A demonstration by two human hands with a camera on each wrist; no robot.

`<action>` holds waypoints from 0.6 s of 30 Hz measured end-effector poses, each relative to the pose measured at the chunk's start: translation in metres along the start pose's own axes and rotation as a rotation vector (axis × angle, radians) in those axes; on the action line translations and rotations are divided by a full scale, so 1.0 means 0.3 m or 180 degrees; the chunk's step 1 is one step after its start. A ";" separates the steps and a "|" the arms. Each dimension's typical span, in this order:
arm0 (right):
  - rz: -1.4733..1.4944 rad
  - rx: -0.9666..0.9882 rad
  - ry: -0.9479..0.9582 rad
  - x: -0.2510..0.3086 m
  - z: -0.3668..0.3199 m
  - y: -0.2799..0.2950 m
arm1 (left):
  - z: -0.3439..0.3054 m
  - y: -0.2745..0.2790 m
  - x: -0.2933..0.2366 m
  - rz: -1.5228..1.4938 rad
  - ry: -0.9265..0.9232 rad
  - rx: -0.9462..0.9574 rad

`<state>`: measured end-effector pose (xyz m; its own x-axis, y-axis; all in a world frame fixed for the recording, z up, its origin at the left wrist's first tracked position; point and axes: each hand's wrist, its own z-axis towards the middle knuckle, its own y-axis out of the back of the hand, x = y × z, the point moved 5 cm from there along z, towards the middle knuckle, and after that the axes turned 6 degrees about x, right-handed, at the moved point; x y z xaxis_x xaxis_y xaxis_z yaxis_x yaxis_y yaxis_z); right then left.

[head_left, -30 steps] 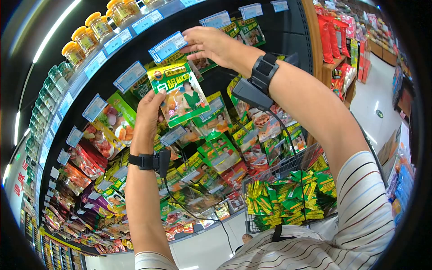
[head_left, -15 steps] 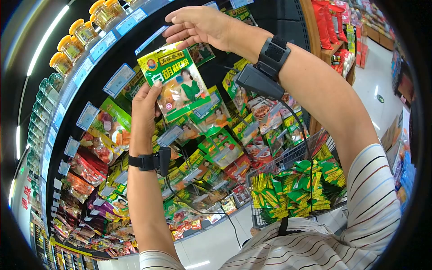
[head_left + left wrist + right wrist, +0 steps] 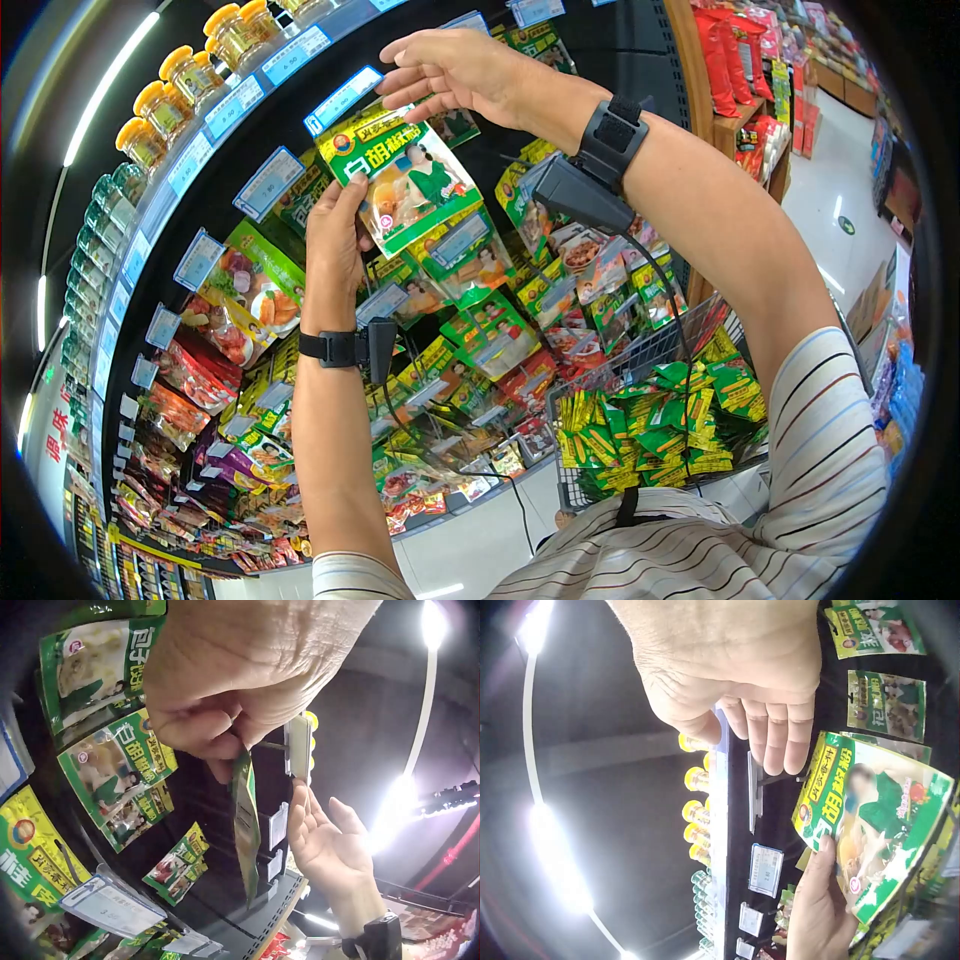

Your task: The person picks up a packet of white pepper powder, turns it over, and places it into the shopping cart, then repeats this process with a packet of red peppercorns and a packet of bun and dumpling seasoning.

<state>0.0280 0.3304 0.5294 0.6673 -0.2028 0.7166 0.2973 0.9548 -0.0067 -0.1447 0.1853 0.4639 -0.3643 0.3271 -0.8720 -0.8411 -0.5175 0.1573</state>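
Since 0.5 s ago, the seasoning packet (image 3: 420,185) has shifted a little rightward in the head view, its top tipping away from the camera. Just above it, the blue-edged price tag (image 3: 343,101), nearly edge-on then, now shows its face; its figure is too small to read surely.

The left hand (image 3: 336,238) pinches the packet by its left edge, thumb on the front and fingers behind, holding it up in front of the hanging rack. Large characters on the packet read 白胡椒粉, the first partly hidden by the thumb; a smaller brand line sits in the yellow band above, beside a round red emblem, and is hard to make out. The right hand (image 3: 460,75) grips nothing: its fingers are extended, near the packet's top edge; whether they touch it I cannot tell.

On the rack, a hanging packet (image 3: 116,772) bears the same 白胡椒粉 in the left wrist view, and a yellow packet (image 3: 34,844) shows a big 桂, the rest partly covered. A shelf label (image 3: 109,909) beside that yellow packet seems to say 3.50. Seen from the right wrist, another packet (image 3: 887,705) appears to read 花椒粉.

Yellow-lidded jars (image 3: 185,72) line the shelf above. Low down, a wire basket (image 3: 640,352) holds a heap of green-and-yellow sachets (image 3: 650,430), their print unreadable.
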 end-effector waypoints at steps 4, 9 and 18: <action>0.0084 0.0068 -0.0106 -0.020 -0.001 0.001 | 0.032 0.022 0.021 0.0031 0.0142 -0.0117; 0.0203 0.0123 -0.0243 -0.070 -0.042 -0.002 | 0.118 0.077 0.069 0.0362 0.0461 -0.0624; 0.0501 0.0156 -0.0638 -0.184 -0.310 0.030 | 0.293 0.162 0.157 0.0908 0.1215 -0.1136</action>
<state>0.0574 0.3298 0.4249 0.5527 -0.0085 0.8333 0.1637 0.9816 -0.0986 -0.2379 0.2451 0.4711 -0.3309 -0.1373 -0.9336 -0.5205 -0.7987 0.3020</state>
